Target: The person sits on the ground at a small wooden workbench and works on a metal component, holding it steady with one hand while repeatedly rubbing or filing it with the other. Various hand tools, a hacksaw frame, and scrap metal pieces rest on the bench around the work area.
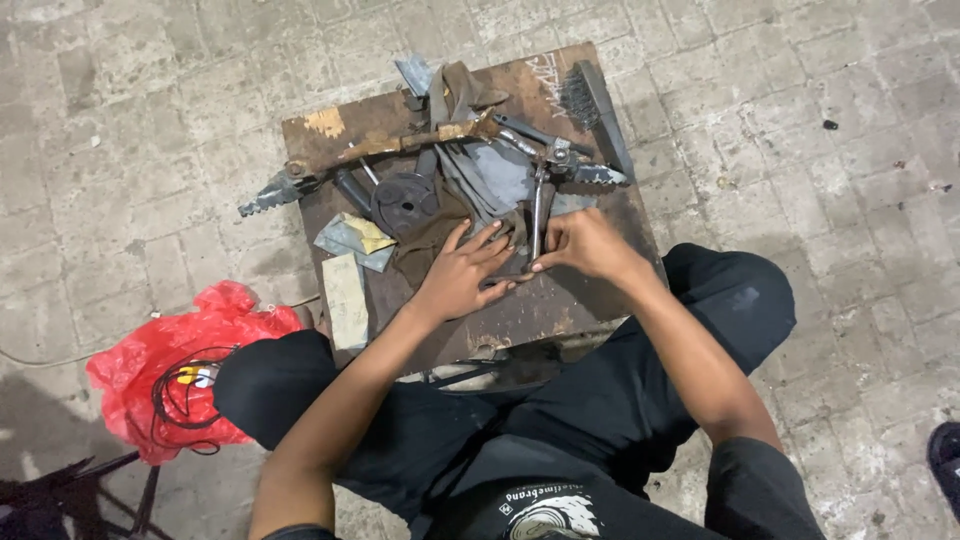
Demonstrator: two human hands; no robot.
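My left hand [462, 277] — flat, fingers spread on dark cloth [425, 240]; my right hand [585, 245] — pinching the metal rod [540, 215] | rusty counter [560, 300]

Crumpled red plastic bag [165, 375] on the paved floor [120, 150], just beside the wooden board's [560, 300] near left corner. No labels, signs, screens.

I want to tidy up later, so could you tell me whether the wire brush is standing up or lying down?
Lying down: the wire brush rests flat along the board's far right edge.
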